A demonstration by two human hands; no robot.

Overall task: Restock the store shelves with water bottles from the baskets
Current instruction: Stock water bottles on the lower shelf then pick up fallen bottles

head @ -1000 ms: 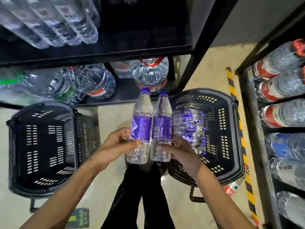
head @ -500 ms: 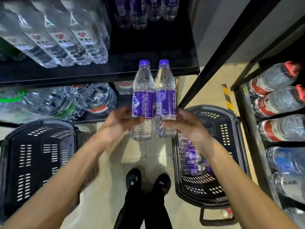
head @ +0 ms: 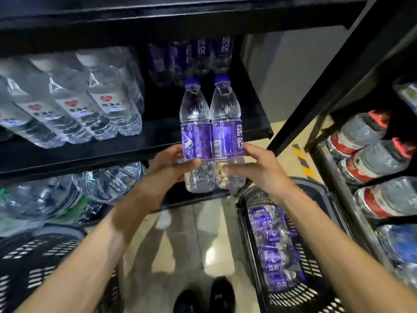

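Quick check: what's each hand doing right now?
Left hand: closed on the left bottle.
Right hand: closed on the right bottle.

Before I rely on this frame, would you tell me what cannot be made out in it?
Head view only:
- Purple bottles at the shelf back: count unclear; shadow, and the upper shelf hides their tops.
- Left basket: contents unclear; blurred, and the left arm covers part of it.
- Right basket: bottle count unclear; motion blur.
- Held bottles: whether their bases touch the shelf; both hands, left and right, cover them.
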